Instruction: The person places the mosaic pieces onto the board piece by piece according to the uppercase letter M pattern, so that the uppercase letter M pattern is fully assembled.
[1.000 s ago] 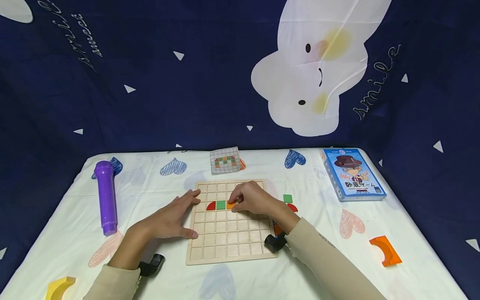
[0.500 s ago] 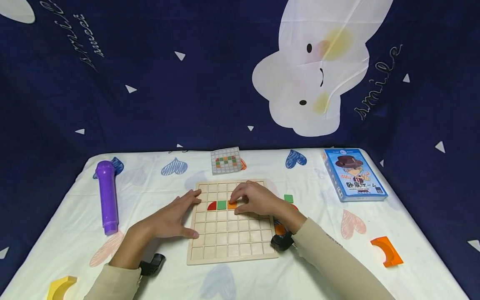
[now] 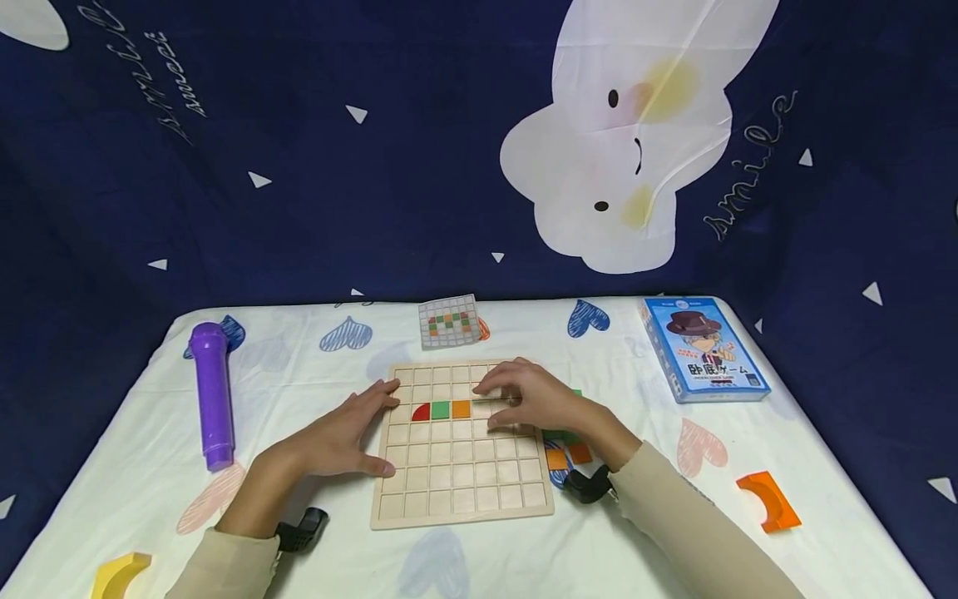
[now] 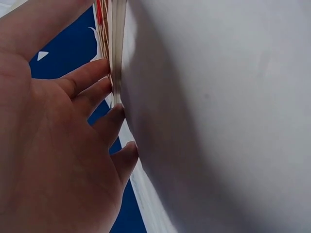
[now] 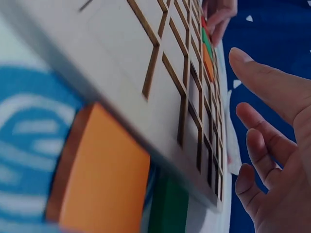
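A wooden grid board (image 3: 464,499) lies in the middle of the table. In one of its rows sit a red quarter-round tile (image 3: 422,412), a green square tile (image 3: 440,409) and an orange square tile (image 3: 461,408), side by side. My left hand (image 3: 340,433) rests along the board's left edge, fingers spread; the left wrist view shows its fingertips (image 4: 116,114) at the edge. Over the board's right part hovers my right hand (image 3: 535,399), thumb and fingers apart with nothing between them. Beside the board's right edge, partly under that hand, lie loose orange (image 3: 556,459) and green tiles.
A card with a coloured grid pattern (image 3: 449,322) lies behind the board. To the left is a purple microphone-shaped toy (image 3: 213,395); a blue game box (image 3: 703,349) stands back right. An orange arch block (image 3: 771,502) and a yellow one (image 3: 120,574) lie nearer the front.
My right hand has let go of the orange square tile, which stays in its cell, and has drawn back to the right with fingers opened. The left hand has not moved.
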`<action>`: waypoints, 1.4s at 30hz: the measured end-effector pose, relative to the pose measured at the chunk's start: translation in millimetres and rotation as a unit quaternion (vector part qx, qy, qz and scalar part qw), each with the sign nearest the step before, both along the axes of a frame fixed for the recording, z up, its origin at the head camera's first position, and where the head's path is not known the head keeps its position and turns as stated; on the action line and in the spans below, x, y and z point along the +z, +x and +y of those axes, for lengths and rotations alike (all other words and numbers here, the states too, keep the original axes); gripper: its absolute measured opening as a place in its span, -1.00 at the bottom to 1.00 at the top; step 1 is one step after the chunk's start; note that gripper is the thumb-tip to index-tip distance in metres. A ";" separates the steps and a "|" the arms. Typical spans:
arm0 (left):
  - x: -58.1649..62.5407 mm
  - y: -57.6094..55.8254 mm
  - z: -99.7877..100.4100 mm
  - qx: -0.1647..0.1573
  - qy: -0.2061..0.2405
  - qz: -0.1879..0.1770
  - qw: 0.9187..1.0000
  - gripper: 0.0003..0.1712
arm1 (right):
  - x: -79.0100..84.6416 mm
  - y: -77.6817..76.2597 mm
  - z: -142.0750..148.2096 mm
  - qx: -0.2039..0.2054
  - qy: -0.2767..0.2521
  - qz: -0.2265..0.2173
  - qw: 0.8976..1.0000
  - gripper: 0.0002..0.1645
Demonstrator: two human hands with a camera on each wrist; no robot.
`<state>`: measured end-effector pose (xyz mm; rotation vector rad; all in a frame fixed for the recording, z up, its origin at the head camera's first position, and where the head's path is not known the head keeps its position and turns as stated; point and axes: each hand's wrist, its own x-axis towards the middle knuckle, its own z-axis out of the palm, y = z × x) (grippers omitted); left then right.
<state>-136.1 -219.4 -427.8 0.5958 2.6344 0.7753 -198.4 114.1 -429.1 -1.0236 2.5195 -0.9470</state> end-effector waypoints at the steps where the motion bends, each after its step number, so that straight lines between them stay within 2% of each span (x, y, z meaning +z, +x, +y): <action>1: -0.2 0.0 0.0 0.000 0.000 0.000 1.000 0.08 | 0.3 0.4 3.1 -0.002 -0.002 -0.002 1.000 -0.46; 7: -0.7 0.0 0.2 0.001 0.002 0.000 1.000 0.08 | 3.7 2.9 25.2 -0.022 -0.025 -0.006 0.999 -0.41; 14: -2.2 0.6 0.2 0.004 0.003 -0.003 1.000 0.08 | 2.3 3.6 57.4 -0.064 -0.036 0.016 0.997 -0.39; 23: -4.1 0.3 0.2 0.002 0.003 -0.002 1.000 0.08 | 4.6 1.8 94.0 -0.120 -0.036 -0.003 0.992 -0.39; 26: -3.8 0.0 -0.1 0.004 0.002 -0.003 1.000 0.09 | 4.2 2.5 102.8 -0.129 -0.033 -0.001 0.991 -0.38; 34: -1.5 0.1 -0.2 0.002 0.003 0.000 1.000 0.10 | -6.9 6.7 114.3 -0.136 -0.045 -0.030 0.989 -0.40; 42: -1.1 0.3 0.3 0.001 0.005 -0.003 1.000 0.11 | -15.0 8.2 118.5 -0.139 -0.017 -0.033 0.990 -0.52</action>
